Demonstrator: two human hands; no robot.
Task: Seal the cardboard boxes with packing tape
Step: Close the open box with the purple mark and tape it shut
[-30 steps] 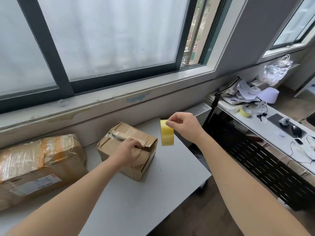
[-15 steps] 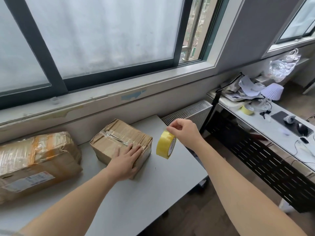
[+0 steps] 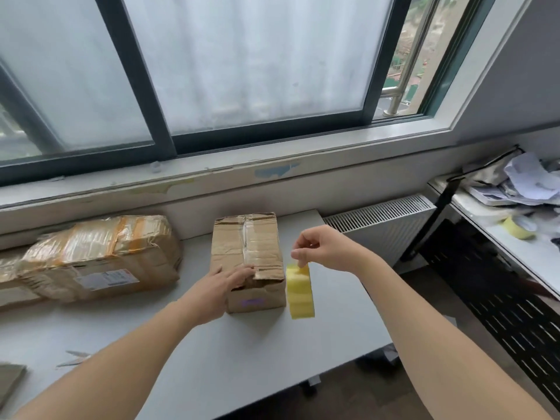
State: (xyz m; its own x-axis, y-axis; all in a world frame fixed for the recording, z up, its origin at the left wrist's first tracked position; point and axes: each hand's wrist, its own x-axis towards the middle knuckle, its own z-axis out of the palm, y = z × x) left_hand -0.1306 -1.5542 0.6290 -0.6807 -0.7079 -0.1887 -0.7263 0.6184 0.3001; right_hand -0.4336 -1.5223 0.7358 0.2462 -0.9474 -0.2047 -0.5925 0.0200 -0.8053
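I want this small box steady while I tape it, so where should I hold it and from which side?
Probably the small box by its near left top edge, coming from the left: its taped seam runs lengthwise down the middle and the tape roll hangs from the right hand on its right. The left hand rests there.

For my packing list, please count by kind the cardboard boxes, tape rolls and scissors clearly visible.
Cardboard boxes: 2, small box, large box
Tape rolls: 2, held tape roll, desk tape roll
Scissors: 1
Total: 5
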